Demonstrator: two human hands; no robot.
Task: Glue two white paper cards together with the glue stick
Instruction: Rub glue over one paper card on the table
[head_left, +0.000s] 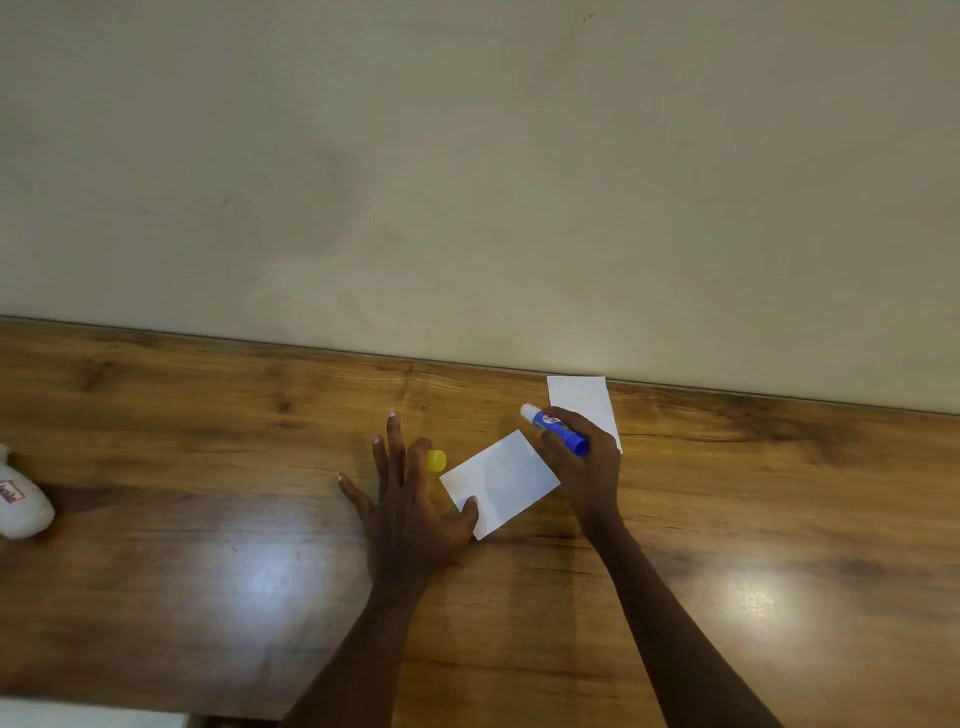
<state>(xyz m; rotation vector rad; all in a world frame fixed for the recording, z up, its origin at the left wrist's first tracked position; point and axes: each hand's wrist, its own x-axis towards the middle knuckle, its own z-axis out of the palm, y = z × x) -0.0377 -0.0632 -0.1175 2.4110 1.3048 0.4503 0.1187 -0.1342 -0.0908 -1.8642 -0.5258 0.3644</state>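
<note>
A white paper card (506, 480) lies tilted on the wooden table. My left hand (405, 499) rests flat with fingers spread, its thumb pinning the card's near left corner. My right hand (584, 467) grips the blue glue stick (558, 428), uncapped, with its white tip pointing up and left just above the card's far corner. A second white card (584, 400) lies behind my right hand near the wall, partly hidden by it. The yellow cap (437, 460) sits on the table right beside my left fingers.
The wooden table (208, 545) butts against a plain beige wall (467, 182). A white bottle (21, 501) with a red label lies at the far left edge. A pale surface (88, 716) shows below the table's front left edge.
</note>
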